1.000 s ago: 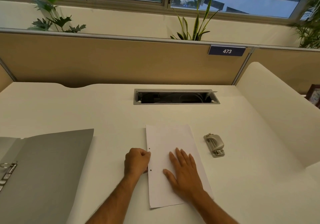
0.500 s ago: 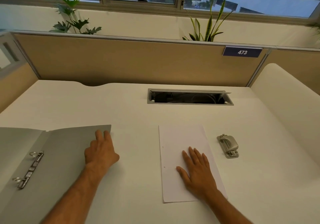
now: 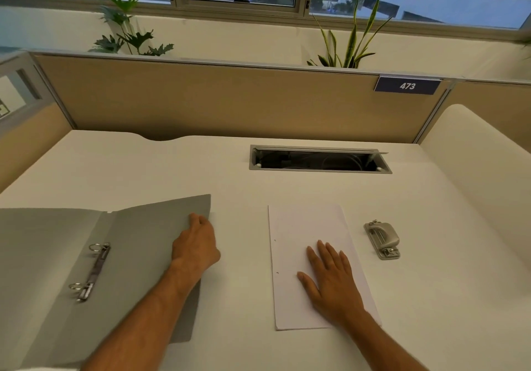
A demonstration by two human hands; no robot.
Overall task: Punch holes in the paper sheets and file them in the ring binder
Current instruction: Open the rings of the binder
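Observation:
A grey ring binder [image 3: 135, 244] lies open on the left of the white desk, its two metal rings [image 3: 90, 270] showing. My left hand [image 3: 195, 244] grips the right edge of the binder's cover, fingers curled over it, and that flap is lifted slightly. White paper sheets [image 3: 304, 227] lie in the middle of the desk, with two punched holes along their left edge. My right hand [image 3: 330, 278] rests flat on the paper, fingers spread. A silver hole punch [image 3: 382, 240] sits to the right of the sheets, untouched.
An open cable tray slot [image 3: 319, 162] is set into the desk behind the paper. A beige partition [image 3: 230, 103] with a "473" label closes off the back, and a white side panel [image 3: 477, 163] rises on the right. Plants stand behind the partition.
My left hand left the paper's punched edge, moved left to the binder, and now grips its cover edge, which has risen. The right hand stays flat on the paper. The view shifted left.

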